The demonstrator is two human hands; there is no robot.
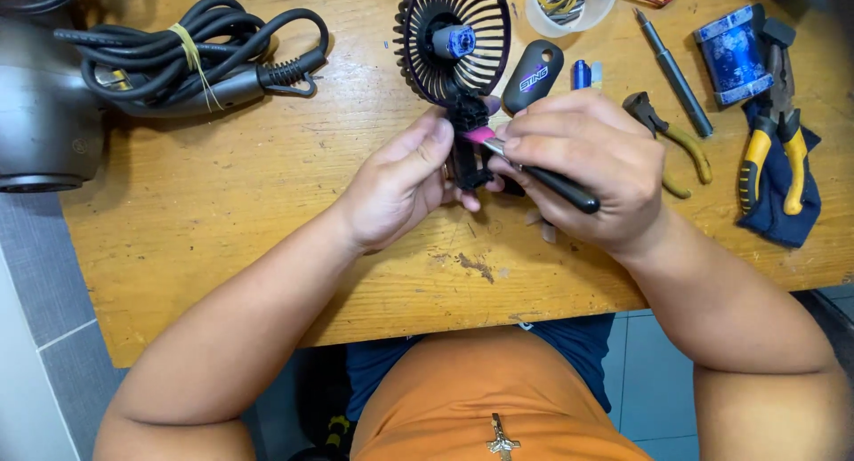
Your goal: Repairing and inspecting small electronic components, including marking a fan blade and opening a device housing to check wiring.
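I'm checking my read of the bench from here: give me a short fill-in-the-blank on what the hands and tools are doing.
1. The left hand steadies the black base under the round fan ____.
2. The right hand holds a black-handled tool whose tip meets a ____ part on the fan's base.
3. The yellow-handled pliers lie on a dark ____ cloth.
4. The bundled black cable lies to the person's ____.

Missing words: grille; pink; blue; left

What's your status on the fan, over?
Left hand gripping the fan by its base. Right hand holding a screwdriver, tip at the base. Nothing in the way.
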